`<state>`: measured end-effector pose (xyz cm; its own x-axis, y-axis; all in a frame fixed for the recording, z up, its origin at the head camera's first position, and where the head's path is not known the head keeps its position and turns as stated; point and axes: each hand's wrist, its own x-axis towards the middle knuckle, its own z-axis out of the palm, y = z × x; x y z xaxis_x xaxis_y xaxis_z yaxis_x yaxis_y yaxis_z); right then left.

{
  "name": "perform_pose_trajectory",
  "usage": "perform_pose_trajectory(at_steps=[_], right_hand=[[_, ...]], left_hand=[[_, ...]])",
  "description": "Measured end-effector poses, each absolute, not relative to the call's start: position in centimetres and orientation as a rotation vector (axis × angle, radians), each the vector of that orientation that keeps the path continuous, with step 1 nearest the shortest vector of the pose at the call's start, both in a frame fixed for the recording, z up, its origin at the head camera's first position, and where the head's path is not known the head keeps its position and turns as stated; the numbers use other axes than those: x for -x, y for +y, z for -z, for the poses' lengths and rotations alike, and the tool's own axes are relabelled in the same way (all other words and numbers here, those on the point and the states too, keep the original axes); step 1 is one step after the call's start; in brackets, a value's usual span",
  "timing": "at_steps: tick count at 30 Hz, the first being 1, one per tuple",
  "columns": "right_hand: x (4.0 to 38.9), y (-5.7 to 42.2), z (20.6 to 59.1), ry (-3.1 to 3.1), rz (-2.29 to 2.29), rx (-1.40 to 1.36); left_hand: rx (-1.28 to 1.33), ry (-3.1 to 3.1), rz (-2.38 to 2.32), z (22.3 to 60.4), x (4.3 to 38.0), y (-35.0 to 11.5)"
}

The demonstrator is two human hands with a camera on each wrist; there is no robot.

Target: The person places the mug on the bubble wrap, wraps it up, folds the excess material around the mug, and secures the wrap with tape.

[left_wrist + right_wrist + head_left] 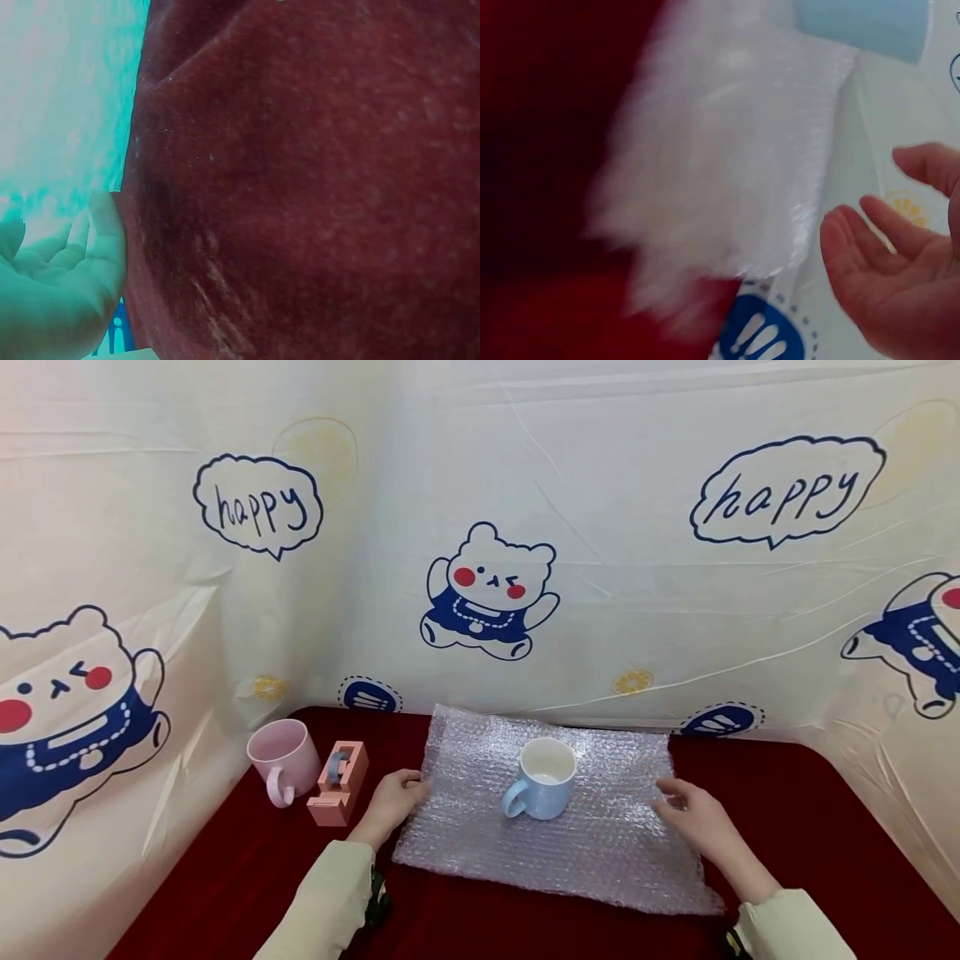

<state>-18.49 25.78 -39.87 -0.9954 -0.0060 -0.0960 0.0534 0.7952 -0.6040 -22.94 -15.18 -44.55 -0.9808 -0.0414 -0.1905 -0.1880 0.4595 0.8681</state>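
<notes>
A light blue mug stands upright near the middle of a sheet of clear bubble wrap, its handle pointing to the left. At the sheet's left edge is my left hand, fingertips right by the wrap. My right hand hovers at the opposite edge, thumb and fingers apart. Loosely bent fingers of the left hand show in the left wrist view, holding nothing. In the right wrist view the right hand has an empty palm, with part of the blue mug above.
To the left of the wrap stand a pink mug and a pink tape dispenser with a roll of tape in it. Dark red cloth covers the table. A white printed curtain encloses the back and sides.
</notes>
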Motion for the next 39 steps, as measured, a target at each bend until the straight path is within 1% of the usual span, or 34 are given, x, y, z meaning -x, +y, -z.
perform_pose_trajectory(at_steps=[6,11,19,28,35,39], right_hand=[[17.0,28.2,41.9,2.867,0.951,-0.231],[16.0,29.2,43.2,2.717,1.066,-0.362],[15.1,29.4,43.5,2.562,1.244,-0.405],[14.9,29.8,42.8,2.445,1.249,-0.334],[15.1,30.3,42.4,2.129,1.548,-0.077],[15.4,30.2,42.2,2.028,1.678,-0.013]], left_hand=[[0.218,2.566,-1.522,44.3,23.2,-15.0],[0.222,2.582,-1.500,44.2,23.2,-15.0],[0.215,2.593,-1.515,44.5,22.9,-15.1],[0.204,2.549,-1.578,44.1,22.9,-14.9],[0.220,2.516,-1.600,44.3,23.0,-14.9],[0.238,2.475,-1.601,44.2,23.1,-14.8]])
